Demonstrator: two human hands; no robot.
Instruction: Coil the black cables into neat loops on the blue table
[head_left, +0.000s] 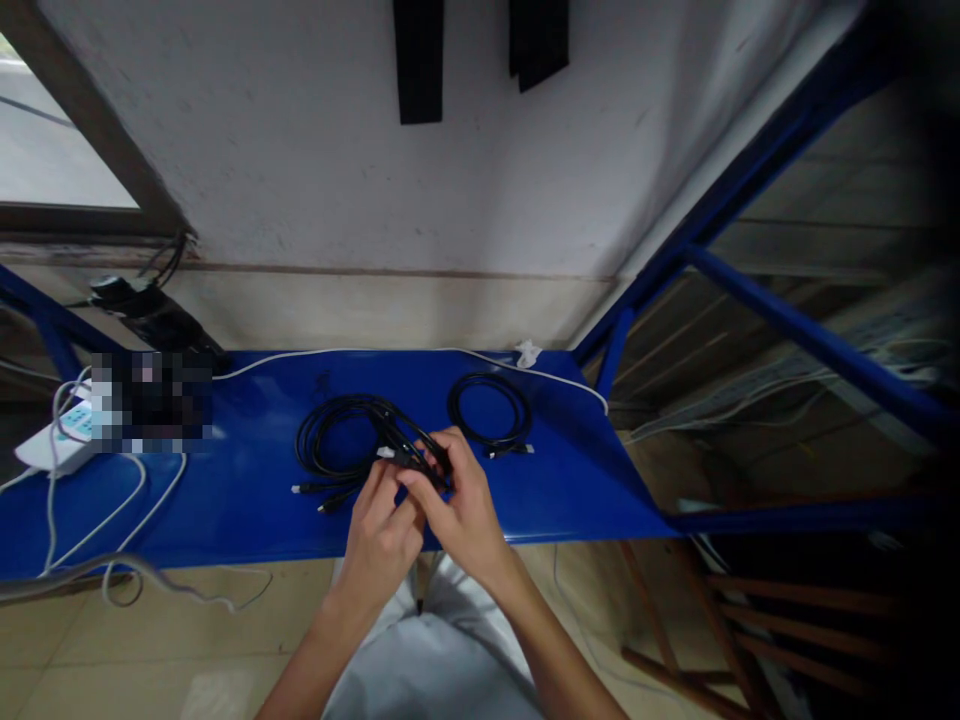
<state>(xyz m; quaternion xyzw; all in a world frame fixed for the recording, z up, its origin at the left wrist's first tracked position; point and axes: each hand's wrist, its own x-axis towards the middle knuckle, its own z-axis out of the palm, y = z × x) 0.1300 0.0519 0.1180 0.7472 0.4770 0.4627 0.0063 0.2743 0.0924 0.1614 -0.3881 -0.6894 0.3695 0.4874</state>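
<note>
While a cable (411, 440) is being held between both hands above the near part of the counter (247, 490), its bunched strands are being gripped from one side by the left hand (385, 520) and from the other by the right hand (460, 492); each grip is being closed around it, though the exact fingertip contact is being hidden. A pale plug (385, 452) is being exposed beside the left fingers. Whether the left coil (324, 470) is being joined by these strands or merely overlapped cannot be told. Apart from the hands, the right coil (493, 441) is being supported flat on the counter. For good handling, it is being judged best that the strands are being aligned side by side, the plug is being held outside the bunch, and pressure is being applied lightly, since kinks are being invited by tight bends and snags by the nearby loops.
</note>
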